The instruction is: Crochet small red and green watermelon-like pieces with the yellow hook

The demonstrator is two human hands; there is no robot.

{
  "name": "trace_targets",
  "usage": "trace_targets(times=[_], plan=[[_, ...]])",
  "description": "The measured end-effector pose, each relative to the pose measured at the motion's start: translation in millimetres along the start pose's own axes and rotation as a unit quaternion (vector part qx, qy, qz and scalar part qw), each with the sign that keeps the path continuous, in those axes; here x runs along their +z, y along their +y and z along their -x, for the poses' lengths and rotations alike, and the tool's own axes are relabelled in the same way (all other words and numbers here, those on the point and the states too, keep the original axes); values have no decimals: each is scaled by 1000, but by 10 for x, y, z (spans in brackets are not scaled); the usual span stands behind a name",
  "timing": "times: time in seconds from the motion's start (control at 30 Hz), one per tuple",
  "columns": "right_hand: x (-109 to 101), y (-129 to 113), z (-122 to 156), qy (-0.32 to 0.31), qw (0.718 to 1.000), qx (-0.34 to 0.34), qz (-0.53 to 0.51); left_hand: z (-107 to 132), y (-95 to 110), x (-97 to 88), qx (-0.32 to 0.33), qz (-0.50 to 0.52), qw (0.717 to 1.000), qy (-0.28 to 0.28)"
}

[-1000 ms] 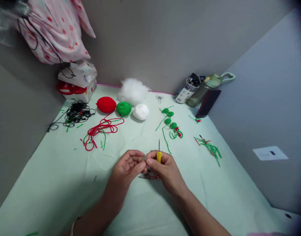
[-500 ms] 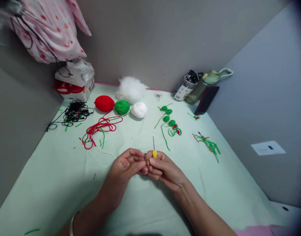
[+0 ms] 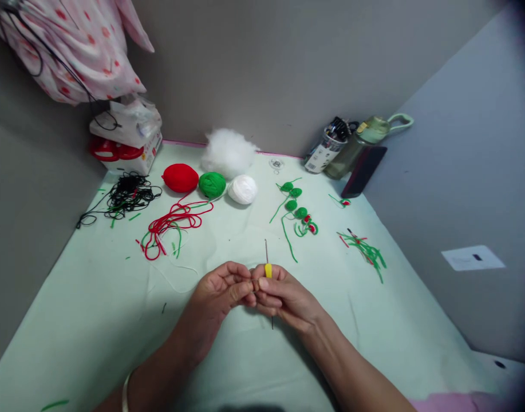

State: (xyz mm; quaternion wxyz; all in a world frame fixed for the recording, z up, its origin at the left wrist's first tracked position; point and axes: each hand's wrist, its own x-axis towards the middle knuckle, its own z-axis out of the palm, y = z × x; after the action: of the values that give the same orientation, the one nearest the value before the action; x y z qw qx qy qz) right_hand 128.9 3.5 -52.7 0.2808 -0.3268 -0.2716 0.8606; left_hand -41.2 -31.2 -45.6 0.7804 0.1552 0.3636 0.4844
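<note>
Both hands meet fingertip to fingertip above the table's front middle. A crochet hook (image 3: 268, 270) with a yellow grip is held in my right hand (image 3: 290, 297). Its thin shaft points away from me, and the other end shows below the fingers. The thumb and fingers of my left hand (image 3: 217, 294) are pinched together, touching the right fingertips. Something small and thin lies between the fingertips, too hidden to name. Beyond the hands lie several small green crocheted pieces (image 3: 300, 213) with yarn tails, and red-and-green pieces (image 3: 312, 228) beside them.
Red (image 3: 180, 178), green (image 3: 212, 185) and white (image 3: 243, 189) yarn balls sit before white stuffing (image 3: 229, 152). Loose red yarn (image 3: 176, 220) and tangled black cord (image 3: 131, 194) lie left. Green scraps (image 3: 365, 250), a phone (image 3: 364, 171), bottle (image 3: 342, 154) and pen cup (image 3: 325, 150) are right.
The hands stay pinched together, with the fingertips shifted only slightly. More of the hook's near end shows below the right hand. The whole view has moved a little.
</note>
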Motion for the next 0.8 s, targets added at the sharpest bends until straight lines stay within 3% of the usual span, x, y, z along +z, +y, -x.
trace_targets(times=[0.13, 0.23, 0.3, 0.4, 0.5, 0.8], plan=[[50, 16, 3, 38, 997, -59, 15, -12, 0, 9, 4, 23, 1000, 21], [103, 2, 33, 72, 983, -133, 100, 4, -3, 38, 7, 46, 999, 28], [135, 2, 54, 103, 959, -188, 187, 23, -13, 56, 7, 63, 998, 23], [164, 25, 77, 154, 896, -277, 313, 48, -38, 75, 11, 82, 996, 16], [174, 48, 92, 154, 858, -318, 374, 65, -59, 93, 6, 80, 997, 10], [158, -29, 111, 94, 896, -266, 342, 95, -42, 86, 13, 70, 997, -10]])
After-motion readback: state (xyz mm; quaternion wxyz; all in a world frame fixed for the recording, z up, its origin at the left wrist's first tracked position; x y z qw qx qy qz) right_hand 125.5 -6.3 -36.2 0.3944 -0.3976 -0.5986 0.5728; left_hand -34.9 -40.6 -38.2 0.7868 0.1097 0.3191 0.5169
